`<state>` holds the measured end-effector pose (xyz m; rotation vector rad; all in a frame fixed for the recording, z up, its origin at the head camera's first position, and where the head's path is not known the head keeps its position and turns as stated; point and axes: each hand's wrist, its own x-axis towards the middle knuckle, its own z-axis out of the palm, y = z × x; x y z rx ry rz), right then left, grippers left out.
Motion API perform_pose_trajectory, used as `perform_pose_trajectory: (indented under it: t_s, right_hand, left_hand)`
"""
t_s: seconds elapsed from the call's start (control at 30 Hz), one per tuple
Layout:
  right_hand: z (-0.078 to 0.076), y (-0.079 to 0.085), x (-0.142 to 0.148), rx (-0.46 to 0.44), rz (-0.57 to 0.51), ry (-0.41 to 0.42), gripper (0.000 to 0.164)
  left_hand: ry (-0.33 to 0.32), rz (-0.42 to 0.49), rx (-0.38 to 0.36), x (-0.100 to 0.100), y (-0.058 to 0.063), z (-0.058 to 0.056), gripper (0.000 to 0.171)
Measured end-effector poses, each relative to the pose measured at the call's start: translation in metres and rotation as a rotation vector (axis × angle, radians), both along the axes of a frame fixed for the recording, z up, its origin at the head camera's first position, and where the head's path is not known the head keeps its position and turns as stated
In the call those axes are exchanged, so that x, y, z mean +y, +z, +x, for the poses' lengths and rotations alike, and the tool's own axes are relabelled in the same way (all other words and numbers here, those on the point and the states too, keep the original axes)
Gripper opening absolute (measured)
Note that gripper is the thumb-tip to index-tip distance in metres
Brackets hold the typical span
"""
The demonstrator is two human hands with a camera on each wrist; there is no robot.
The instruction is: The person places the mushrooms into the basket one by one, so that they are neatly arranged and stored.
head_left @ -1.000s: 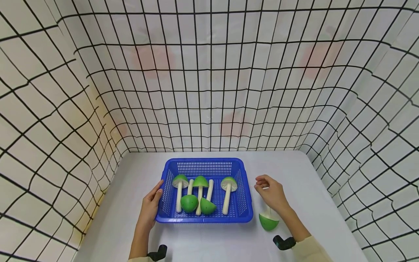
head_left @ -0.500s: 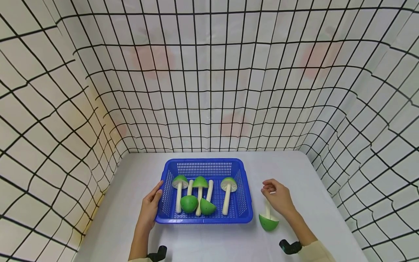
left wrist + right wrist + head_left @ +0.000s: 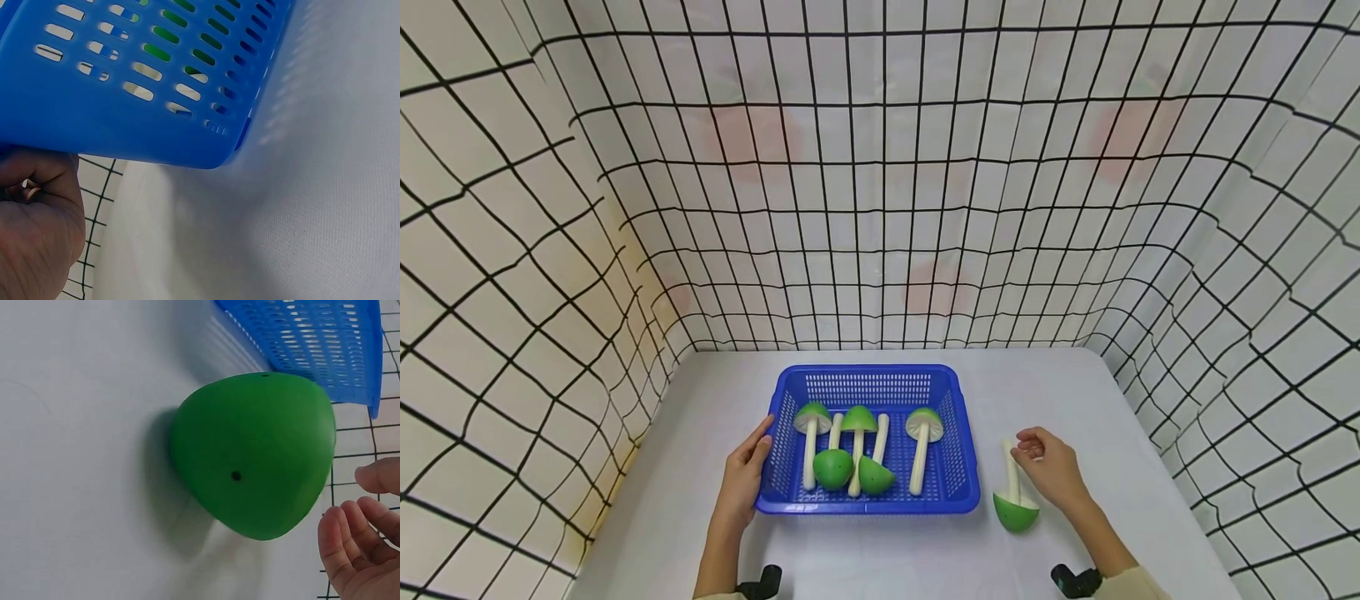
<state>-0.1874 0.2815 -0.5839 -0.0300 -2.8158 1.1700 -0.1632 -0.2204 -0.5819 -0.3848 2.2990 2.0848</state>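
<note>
My left hand [image 3: 747, 472] grips the left rim of a blue plastic basket [image 3: 880, 505]; in the left wrist view, that hand [image 3: 37, 219] is at the basket's edge, its fingertips partly hidden. Inside lie several toy mushrooms with green caps and white stems, such as the rightmost mushroom [image 3: 920, 454]. Another mushroom [image 3: 1016, 510] lies on the table to the right of the basket, stem pointing away. My right hand [image 3: 1054, 472] hovers just right of its stem, holding nothing. In the right wrist view, thumb and fingers stand apart beside the green cap [image 3: 256, 456].
A white cloth covers the table [image 3: 865, 558]. Black grid netting [image 3: 880, 208] over pale walls encloses the back and both sides. Dark wrist-camera mounts sit at both wrists, the right mount [image 3: 1075, 581] near the table's front.
My right hand has drawn back to the right and toward me, from over the loose mushroom's stem to beside it, uncovering the stem. Left hand and basket stay put.
</note>
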Motion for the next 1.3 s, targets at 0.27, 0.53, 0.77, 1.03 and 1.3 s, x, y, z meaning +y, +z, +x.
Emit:
perform_pose_trajectory:
  t_s: [0.27, 0.53, 0.77, 1.03, 1.3]
  right_hand:
    - [0.007, -0.005, 0.003, -0.050, 0.019, -0.043, 0.032]
    - [0.009, -0.017, 0.008, -0.133, 0.020, -0.069, 0.045]
    - [0.011, -0.023, 0.010, -0.183, 0.016, -0.066, 0.054]
    - [0.013, -0.025, 0.010, -0.197, -0.007, -0.037, 0.057]
    - [0.011, -0.029, 0.007, -0.245, -0.051, -0.036, 0.059]
  left_hand:
    - [0.009, -0.004, 0.000, -0.001, -0.002, 0.000, 0.049]
    - [0.007, -0.001, -0.002, 0.001, 0.001, 0.002, 0.049]
    - [0.005, -0.003, 0.001, 0.001, 0.001, 0.001, 0.048]
    - [0.006, -0.002, -0.009, 0.000, -0.002, -0.001, 0.047]
    - [0.004, 0.009, -0.012, 0.001, 0.000, 0.000, 0.046]
